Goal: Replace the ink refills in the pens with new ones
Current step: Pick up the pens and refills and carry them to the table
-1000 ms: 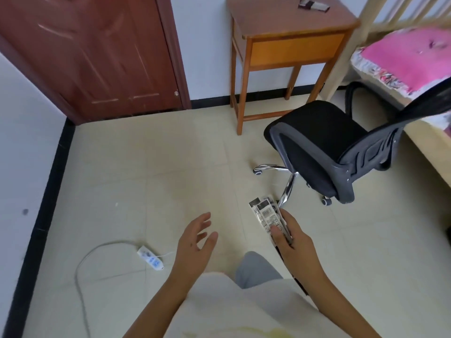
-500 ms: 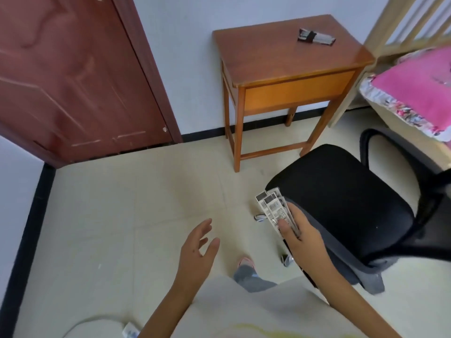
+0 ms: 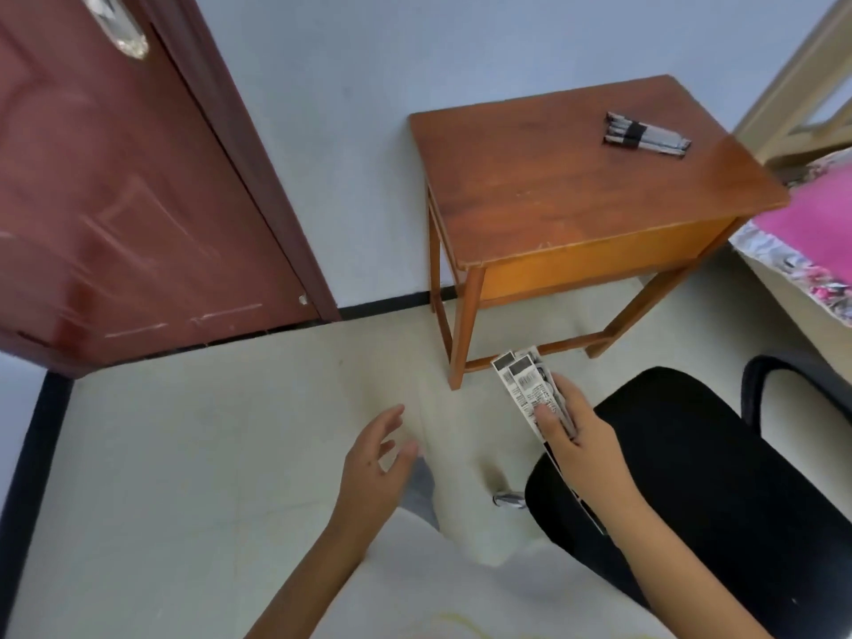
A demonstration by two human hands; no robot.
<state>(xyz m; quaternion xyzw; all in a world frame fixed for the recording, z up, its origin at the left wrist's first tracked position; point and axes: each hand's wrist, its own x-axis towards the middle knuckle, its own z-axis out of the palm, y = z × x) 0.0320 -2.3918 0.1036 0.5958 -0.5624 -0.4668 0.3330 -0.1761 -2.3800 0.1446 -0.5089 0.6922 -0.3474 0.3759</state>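
My right hand (image 3: 582, 447) grips several flat refill packs (image 3: 523, 385) with black-and-white printed labels, their tops fanned out above my fingers. My left hand (image 3: 375, 472) hangs over the floor with its fingers spread and nothing in it. A bundle of pens (image 3: 645, 135) held by a black band lies on the far right part of the small wooden table (image 3: 553, 196), well beyond both hands.
A black office chair (image 3: 701, 468) stands right under my right arm, in front of the table. A dark red door (image 3: 115, 200) fills the left. A bed with pink bedding (image 3: 820, 232) lies at the right edge. Pale tiled floor (image 3: 207, 454) spreads to the left.
The view has lifted and come closer to the table and chair. My right hand keeps its grip on the refill packs; my left hand stays open beside it.
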